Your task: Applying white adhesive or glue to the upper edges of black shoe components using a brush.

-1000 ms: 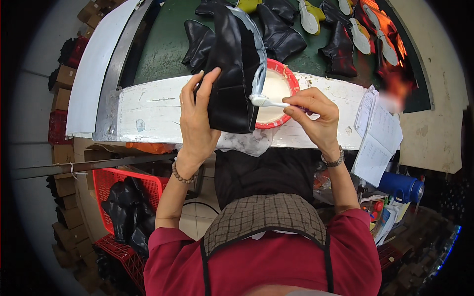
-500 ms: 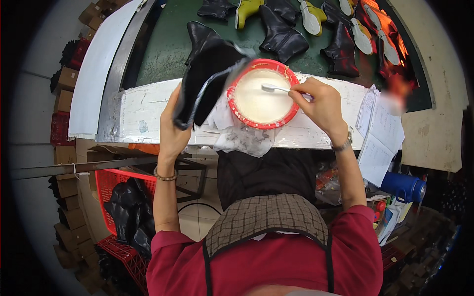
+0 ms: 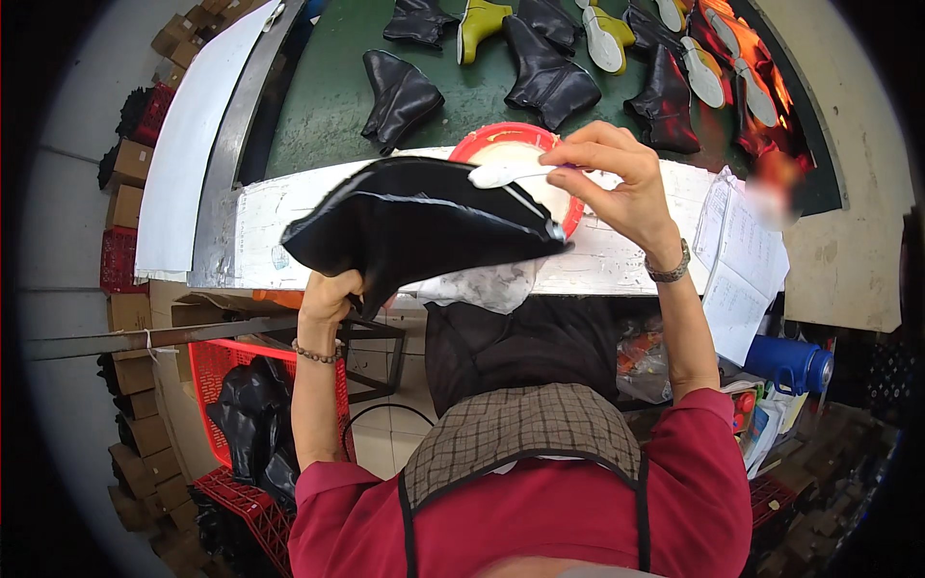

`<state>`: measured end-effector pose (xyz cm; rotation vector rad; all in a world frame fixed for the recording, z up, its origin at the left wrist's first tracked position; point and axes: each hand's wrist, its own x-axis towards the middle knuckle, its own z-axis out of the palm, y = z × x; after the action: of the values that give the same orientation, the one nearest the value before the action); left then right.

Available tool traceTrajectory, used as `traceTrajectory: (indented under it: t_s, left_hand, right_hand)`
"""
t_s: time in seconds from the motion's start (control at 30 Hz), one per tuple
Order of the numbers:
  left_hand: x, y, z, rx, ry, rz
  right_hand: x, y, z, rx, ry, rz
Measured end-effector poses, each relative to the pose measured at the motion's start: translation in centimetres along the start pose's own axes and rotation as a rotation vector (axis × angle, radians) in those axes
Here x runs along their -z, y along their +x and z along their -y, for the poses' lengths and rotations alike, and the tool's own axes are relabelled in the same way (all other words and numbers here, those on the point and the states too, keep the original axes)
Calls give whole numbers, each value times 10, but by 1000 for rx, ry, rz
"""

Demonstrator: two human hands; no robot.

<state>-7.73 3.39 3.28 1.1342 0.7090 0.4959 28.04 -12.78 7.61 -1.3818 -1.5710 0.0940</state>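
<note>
My left hand grips a black leather boot upper from below and holds it sideways over the white bench edge. My right hand pinches a small brush with a white, glue-coated tip that rests on the upper's top edge. Behind the upper stands a red bowl of white glue, partly hidden. A crumpled stained rag hangs off the bench below the upper.
Several black, yellow and orange boot uppers lie on the green conveyor belt beyond the bench. A paper sheet lies at right, a blue bottle below it. A red crate of black uppers stands at lower left.
My left hand has lowered and tipped the upper flat across the bowl. My right hand lifted the brush out of the glue and brought it onto the upper's edge.
</note>
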Motion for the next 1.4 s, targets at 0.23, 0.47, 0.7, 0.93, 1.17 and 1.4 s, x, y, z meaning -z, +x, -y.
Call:
traceTrajectory:
  t_s: [0.23, 0.47, 0.7, 0.93, 1.17, 1.4]
  left_hand:
    - [16, 2, 1, -110, -108, 81]
    - [14, 7, 25, -26, -37, 163]
    - [-11, 8, 20, 201, 88, 307]
    - [-48, 18, 19, 322, 221, 465]
    - [-59, 10, 8, 386, -16, 401]
    - [16, 31, -6, 99, -528, 97]
  right_hand:
    - [29, -37, -1, -77, -113, 61]
    - [20, -7, 4, 43, -127, 73]
    - [16, 11, 8, 60, -107, 211]
    - [7, 30, 10, 149, -94, 307]
    - [-12, 44, 5, 137, -84, 259]
    - [3, -55, -118, -662, 226, -142]
